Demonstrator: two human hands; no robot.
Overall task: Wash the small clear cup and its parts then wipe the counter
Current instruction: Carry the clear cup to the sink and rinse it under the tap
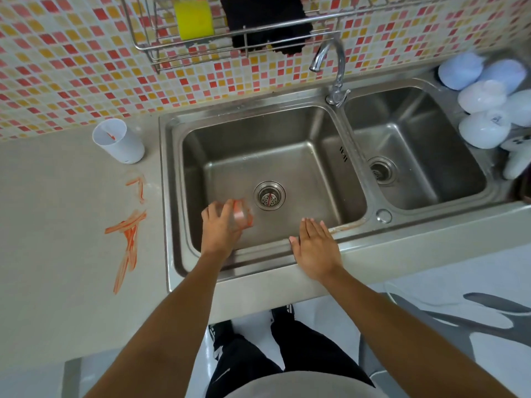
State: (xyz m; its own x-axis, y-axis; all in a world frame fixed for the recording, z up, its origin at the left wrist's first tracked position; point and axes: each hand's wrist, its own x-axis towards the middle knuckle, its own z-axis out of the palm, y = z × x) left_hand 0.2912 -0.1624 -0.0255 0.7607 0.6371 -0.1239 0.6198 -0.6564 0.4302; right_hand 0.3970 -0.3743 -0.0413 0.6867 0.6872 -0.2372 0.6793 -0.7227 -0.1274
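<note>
My left hand (pixel 219 225) grips a small clear cup (pixel 242 216) smeared with orange-red sauce, low inside the left sink basin (pixel 287 156). My right hand (pixel 314 245) lies flat with straight fingers on the sink's front rim, holding nothing. A white translucent cup part (pixel 119 142) with an orange streak inside stands on the counter left of the sink. Orange-red sauce smears (pixel 129 225) streak the grey counter (pixel 57 225) beside the sink's left edge.
A curved faucet (pixel 333 67) stands between the two basins. A wire rack (pixel 230 33) on the tiled wall holds a yellow sponge (pixel 194 18) and a black cloth (pixel 267 24). White bowls (pixel 485 110) are stacked right of the right basin (pixel 416 145).
</note>
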